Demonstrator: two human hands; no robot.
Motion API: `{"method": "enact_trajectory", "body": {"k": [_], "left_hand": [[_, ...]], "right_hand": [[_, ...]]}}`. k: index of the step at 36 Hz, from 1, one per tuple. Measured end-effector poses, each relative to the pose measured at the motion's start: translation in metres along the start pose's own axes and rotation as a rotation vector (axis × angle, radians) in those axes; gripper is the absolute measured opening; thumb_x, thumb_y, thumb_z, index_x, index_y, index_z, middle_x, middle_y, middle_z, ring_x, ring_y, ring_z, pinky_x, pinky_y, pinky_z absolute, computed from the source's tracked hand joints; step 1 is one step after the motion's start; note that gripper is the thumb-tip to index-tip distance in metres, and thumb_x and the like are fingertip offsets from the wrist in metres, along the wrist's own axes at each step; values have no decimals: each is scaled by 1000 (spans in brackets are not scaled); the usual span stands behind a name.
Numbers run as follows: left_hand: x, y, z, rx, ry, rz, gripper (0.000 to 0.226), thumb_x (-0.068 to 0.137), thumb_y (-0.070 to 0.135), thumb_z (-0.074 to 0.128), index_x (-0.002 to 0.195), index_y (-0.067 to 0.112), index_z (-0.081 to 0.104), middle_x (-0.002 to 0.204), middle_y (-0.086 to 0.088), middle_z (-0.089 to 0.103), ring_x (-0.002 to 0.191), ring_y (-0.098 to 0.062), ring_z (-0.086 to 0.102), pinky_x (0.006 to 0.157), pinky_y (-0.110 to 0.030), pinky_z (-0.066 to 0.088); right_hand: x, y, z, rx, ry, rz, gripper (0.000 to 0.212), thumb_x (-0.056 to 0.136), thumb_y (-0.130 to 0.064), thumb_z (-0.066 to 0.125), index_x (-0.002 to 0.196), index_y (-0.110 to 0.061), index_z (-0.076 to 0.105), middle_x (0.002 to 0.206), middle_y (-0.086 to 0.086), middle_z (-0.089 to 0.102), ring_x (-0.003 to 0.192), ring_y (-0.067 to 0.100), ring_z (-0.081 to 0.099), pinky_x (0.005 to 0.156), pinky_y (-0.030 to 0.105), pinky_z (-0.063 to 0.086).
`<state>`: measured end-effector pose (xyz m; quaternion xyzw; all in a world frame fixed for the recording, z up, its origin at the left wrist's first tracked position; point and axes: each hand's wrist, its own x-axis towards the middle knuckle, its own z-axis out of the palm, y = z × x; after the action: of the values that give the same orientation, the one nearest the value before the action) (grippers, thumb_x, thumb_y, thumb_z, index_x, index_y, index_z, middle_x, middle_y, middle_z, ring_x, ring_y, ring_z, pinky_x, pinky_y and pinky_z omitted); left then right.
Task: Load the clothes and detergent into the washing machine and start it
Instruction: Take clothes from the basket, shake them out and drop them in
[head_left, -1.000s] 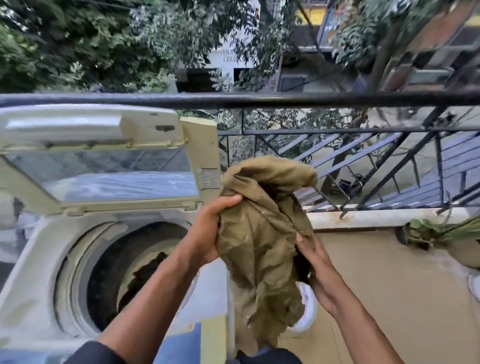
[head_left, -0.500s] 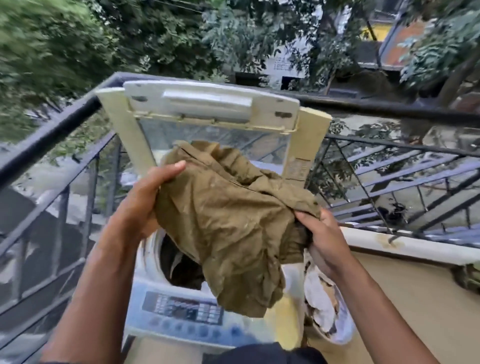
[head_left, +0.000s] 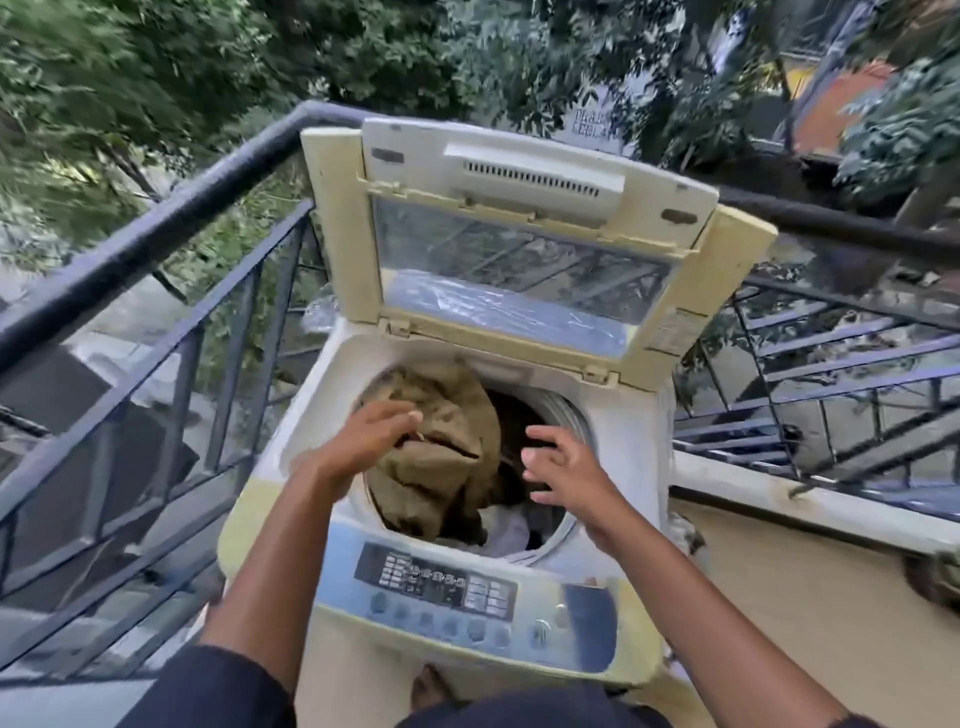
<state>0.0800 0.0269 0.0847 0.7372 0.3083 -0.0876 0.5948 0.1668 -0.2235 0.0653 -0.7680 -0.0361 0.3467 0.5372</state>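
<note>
The washing machine (head_left: 467, 467) fills the middle, its lid (head_left: 519, 244) raised at twelve o'clock. The drum (head_left: 566, 415) holds an olive-brown garment (head_left: 441, 452), crumpled and heaped at nine o'clock inside the opening, over darker and pale clothes (head_left: 511, 530). The left hand (head_left: 371, 434) rests on the garment with fingers loosely curled; the right hand (head_left: 563, 465) hovers at three o'clock, fingers spread, holding nothing
</note>
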Motion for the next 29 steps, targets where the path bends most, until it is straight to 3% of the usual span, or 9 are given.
{"method": "enact_trajectory", "body": {"k": [3,6,12,23,26,29], "left_hand": [[-9,-14,10,-95,-32,-56,21,105,32,60,124,26,66,129,2,68,120,-21,62,96,-34,49],[-15,-23,16,-88,-55,-95,23,101,37,65,124,35,67,128,3,72,123,-24,64,115,-50,44],[-19,-19,35,-81,-72,-70,25,108,33,54,131,30,64,127,4,72,124,-25,63,114,-51,43],[-13,25,106,-74,-118,67,25,110,27,51,129,25,67,120,3,77,116,-19,69,108,-46,51],[-7,40,136,-70,-168,83,25,110,25,51,129,24,67,121,2,77,116,-19,70,106,-44,52],[-2,56,169,-75,-213,96,24,109,22,52,127,22,69,117,0,78,113,-21,72,102,-41,53]], "right_hand": [[-9,15,-6,-9,31,15,28,103,-21,61,131,-26,60,119,7,72,104,23,72,87,37,60],[-19,30,-18,-7,72,29,23,101,-18,65,124,-22,67,112,9,76,93,22,74,79,34,59],[-36,53,-49,12,186,66,15,99,-17,65,112,-19,73,100,6,80,94,28,76,88,45,59],[-52,90,-115,195,350,117,13,103,-5,59,108,-2,70,93,19,76,76,26,67,67,32,50],[-47,110,-142,187,379,140,14,103,-6,59,106,-3,73,92,19,78,74,25,68,67,32,52],[-43,131,-170,195,409,166,15,102,-8,61,103,-9,75,83,10,79,67,19,70,68,33,53]]}}
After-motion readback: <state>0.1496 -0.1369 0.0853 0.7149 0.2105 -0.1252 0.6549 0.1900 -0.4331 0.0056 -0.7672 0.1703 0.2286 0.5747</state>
